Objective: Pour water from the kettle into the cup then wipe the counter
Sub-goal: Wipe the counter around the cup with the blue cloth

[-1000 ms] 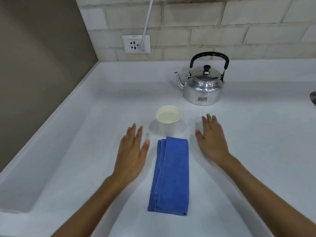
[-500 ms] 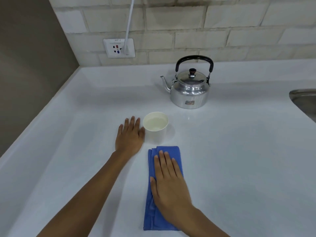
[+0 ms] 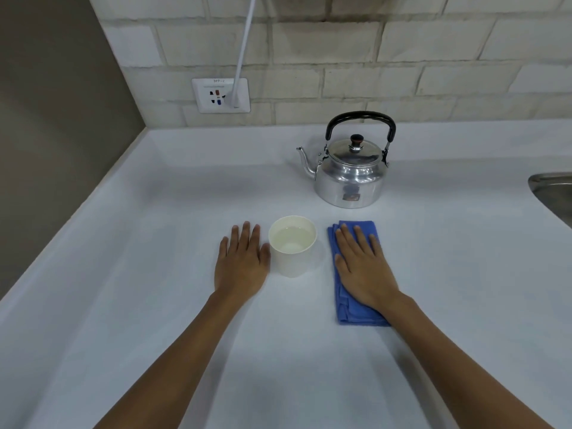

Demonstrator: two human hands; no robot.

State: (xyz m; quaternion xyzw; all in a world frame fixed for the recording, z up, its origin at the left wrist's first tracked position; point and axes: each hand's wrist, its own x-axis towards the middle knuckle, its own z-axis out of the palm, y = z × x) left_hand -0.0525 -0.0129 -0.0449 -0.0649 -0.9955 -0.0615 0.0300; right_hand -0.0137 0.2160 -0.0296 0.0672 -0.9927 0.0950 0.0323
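The left hand [image 3: 241, 261] lies flat and empty on the bench [image 3: 154, 305], thumb against the light, tippable water-filled cup [image 3: 292, 245] mid-bench, while the right hand [image 3: 362, 267] presses flat, fingers spread, on the soft blue cloth [image 3: 343, 308], best moved under the palm, before the kettle [image 3: 351, 178].

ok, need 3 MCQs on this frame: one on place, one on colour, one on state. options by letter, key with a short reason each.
1. Where does the cup stand?
A. between the two hands
B. behind the kettle
C. in the sink

2. What colour is the cloth?
A. red
B. blue
C. white

3. What is the right hand doing?
A. gripping the kettle handle
B. lifting the cup
C. lying flat on the cloth

Key: 1 A, the left hand lies flat at its left, the right hand at its right. 2 B, blue fabric shows around the hand. 3 C, its fingers are spread on the cloth; the kettle stands untouched behind.
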